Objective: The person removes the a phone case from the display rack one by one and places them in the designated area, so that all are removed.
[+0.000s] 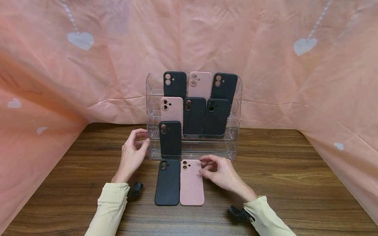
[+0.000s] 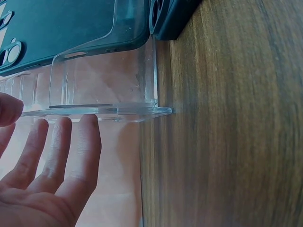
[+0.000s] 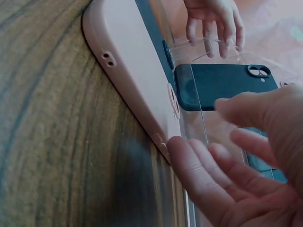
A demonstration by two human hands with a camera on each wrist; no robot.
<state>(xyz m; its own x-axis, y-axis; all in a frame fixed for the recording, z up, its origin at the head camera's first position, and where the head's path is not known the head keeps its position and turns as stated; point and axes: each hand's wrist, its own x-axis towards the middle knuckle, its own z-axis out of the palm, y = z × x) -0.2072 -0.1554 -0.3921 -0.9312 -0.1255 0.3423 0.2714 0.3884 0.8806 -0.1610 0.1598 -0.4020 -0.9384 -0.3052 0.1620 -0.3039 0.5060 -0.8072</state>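
Observation:
A pink phone case [image 1: 192,183] and a black phone case [image 1: 167,183] lie side by side, face down, on the wooden table in front of a clear acrylic display stand [image 1: 236,144]. My right hand [image 1: 203,165] touches the pink case's upper right edge with loosely bent fingertips [image 3: 182,151]; the thumb stays apart above it. The pink case [image 3: 132,71] lies flat. My left hand [image 1: 141,137] is open at the stand's left wall, with straight fingers [image 2: 71,137] against the acrylic edge [image 2: 104,111]. The stand's lowest row holds one black case [image 1: 170,139].
The stand's upper rows carry black and pink cases [image 1: 200,98]. A pink cloth with white hearts [image 1: 304,46] drapes behind and along both sides. Bare wooden table [image 1: 295,183] stretches right and left of the cases.

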